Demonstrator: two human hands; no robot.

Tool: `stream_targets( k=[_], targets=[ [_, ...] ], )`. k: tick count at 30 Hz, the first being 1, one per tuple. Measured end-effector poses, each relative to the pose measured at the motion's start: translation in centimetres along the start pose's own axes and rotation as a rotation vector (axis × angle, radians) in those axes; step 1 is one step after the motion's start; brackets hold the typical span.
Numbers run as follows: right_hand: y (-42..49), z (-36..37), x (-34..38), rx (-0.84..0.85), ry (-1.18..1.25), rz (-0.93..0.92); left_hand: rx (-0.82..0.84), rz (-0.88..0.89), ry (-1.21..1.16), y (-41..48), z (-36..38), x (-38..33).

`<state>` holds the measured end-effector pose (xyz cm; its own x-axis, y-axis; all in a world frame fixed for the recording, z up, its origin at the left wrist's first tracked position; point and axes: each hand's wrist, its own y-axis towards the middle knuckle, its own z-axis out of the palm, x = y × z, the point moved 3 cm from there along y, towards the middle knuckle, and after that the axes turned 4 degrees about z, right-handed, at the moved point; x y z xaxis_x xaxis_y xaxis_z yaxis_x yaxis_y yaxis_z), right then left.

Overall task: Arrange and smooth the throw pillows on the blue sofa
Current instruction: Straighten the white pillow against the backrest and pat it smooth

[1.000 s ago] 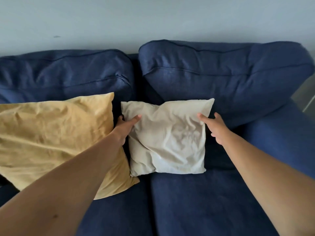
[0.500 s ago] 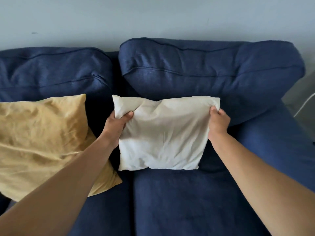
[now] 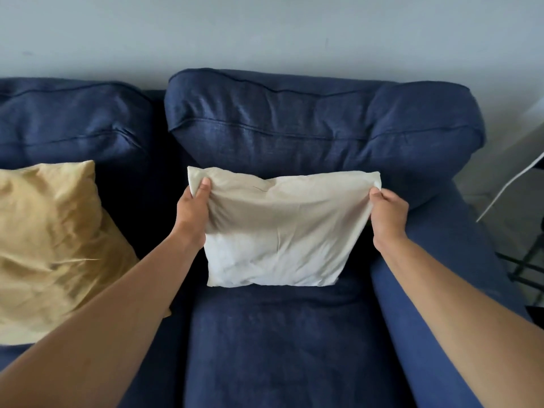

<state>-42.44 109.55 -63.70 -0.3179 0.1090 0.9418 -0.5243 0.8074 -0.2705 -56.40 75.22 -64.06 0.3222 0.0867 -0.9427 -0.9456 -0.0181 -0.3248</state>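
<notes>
Since a moment ago the small cream fabric throw pillow [image 3: 279,231] has shifted right, away from the crumpled mustard-yellow throw pillow [image 3: 50,245], and now sits centred on the right seat of the dark blue fabric sofa [image 3: 279,343]. The left hand [image 3: 191,216] pinches its upper left corner with fingers pressed onto the cloth; the right hand [image 3: 388,213] pinches the upper right corner likewise, stretching the top edge taut. Behind it stands the sofa's right back cushion [image 3: 309,122].
</notes>
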Motion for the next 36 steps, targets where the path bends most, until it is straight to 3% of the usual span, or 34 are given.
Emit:
stream_targets(
  k=[4,7,12,19,23,26,29,31,36],
  targets=[
    [-0.3,-0.8,-0.3,-0.028,0.014,-0.006,-0.041,0.032,0.000,-0.5,0.8,0.2],
    [-0.4,-0.8,-0.6,0.042,0.077,0.089,-0.030,-0.026,0.001,-1.2,1.2,0.7],
    [1.5,0.2,1.6,0.226,0.009,0.060,0.110,0.013,0.073,0.6,1.0,-1.3],
    [3.7,0.5,2.2,0.007,0.070,0.081,0.006,0.053,0.146,2.5,1.5,-1.6],
    [2.7,2.0,2.8,-0.076,0.100,0.001,-0.168,0.113,0.141,1.9,2.6,-2.1],
    [1.4,2.3,3.4,0.000,0.117,-0.035,-0.035,0.187,0.107,0.9,2.2,-2.0],
    [0.6,1.5,1.0,0.128,0.111,0.089,0.138,0.040,0.086,-0.1,1.0,0.5],
    [0.2,0.8,-0.9,0.170,0.103,0.144,0.132,0.009,0.081,-0.3,0.1,2.4],
    [1.6,0.6,0.1,-0.023,0.193,0.087,0.011,0.051,0.006,0.8,0.3,1.8]
  ],
)
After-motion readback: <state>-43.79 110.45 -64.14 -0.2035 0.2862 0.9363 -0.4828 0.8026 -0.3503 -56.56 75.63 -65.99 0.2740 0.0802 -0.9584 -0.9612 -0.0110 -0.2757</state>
